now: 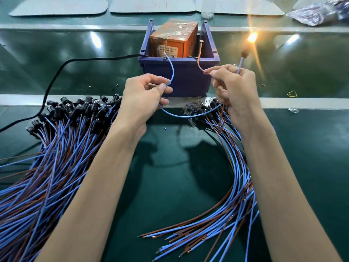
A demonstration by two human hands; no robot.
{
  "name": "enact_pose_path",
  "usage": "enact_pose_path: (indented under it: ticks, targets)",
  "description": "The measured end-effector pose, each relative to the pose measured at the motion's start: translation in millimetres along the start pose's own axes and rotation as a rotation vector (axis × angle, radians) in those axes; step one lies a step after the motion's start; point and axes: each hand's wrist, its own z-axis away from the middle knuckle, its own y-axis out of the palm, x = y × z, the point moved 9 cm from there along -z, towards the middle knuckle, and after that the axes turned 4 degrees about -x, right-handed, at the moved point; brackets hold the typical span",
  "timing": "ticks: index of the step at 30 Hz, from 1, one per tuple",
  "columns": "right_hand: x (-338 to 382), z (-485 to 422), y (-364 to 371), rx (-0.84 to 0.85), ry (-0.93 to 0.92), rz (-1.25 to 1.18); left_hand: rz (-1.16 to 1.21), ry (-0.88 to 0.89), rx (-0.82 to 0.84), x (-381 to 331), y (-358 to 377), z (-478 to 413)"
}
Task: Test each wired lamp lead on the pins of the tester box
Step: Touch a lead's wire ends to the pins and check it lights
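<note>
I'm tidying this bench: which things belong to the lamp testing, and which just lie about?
Job: orange tester box, blue plastic bin, glowing lamp lead, bundles of blue and brown wired leads.
Lying about: yellow rubber band, crumpled clear plastic bag, grey mats.

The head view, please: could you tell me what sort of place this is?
Probably a factory test bench: heaps of identical lamp leads on a green worktop, an orange tester box in a blue bin, and one lamp lead lit under test.

Glossy green bench mat (188, 167), matt blue plastic bin (181, 76), metal pins (165, 48).
</note>
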Motion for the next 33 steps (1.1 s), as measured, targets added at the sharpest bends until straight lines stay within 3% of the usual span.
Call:
enact_pose_path:
  ticks: [24,33]
  targets:
    - [-1,-1,0,0.034,0.0,0.004,-0.004,-0.015,0.024,-2,5,4]
    - [-8,19,33,0.335,0.029,0.246,0.115,-0.079,0.104,-1,22,15]
